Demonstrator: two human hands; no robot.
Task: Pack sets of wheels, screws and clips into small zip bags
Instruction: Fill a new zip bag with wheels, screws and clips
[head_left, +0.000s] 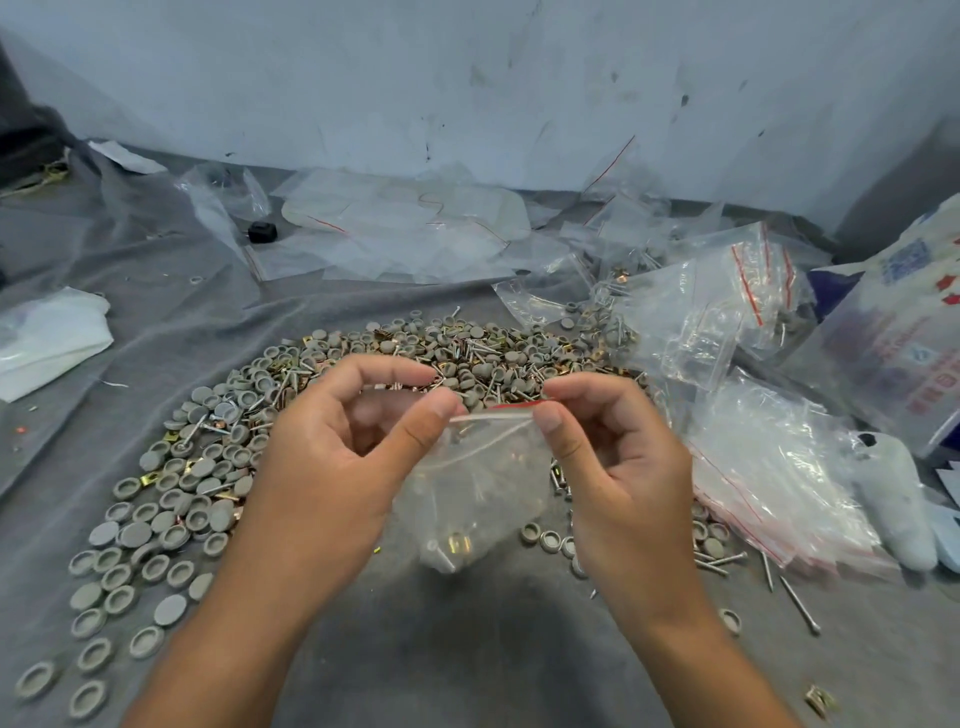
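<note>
Head view: 2 hands hold 1 small zip bag (475, 483) above the grey cloth (467, 649). The left hand (332, 462) pinches the bag's mouth at its left end between thumb and forefinger; the right hand (618, 467) pinches the right end the same way. The red-lined zip strip (498, 410) runs left to right between the 2 pinches, and the bag hangs below them, so sealing looks like a sideways press along that strip. Inside, at least 1 screw and 1 brass-coloured clip sit at the bottom; the rest is too blurred to count. Behind lies 1 heap of loose grey wheels, screws and clips (363, 395), too many to count. A stack of empty zip bags (769, 478) lies to the right, nearer the right hand.
</note>
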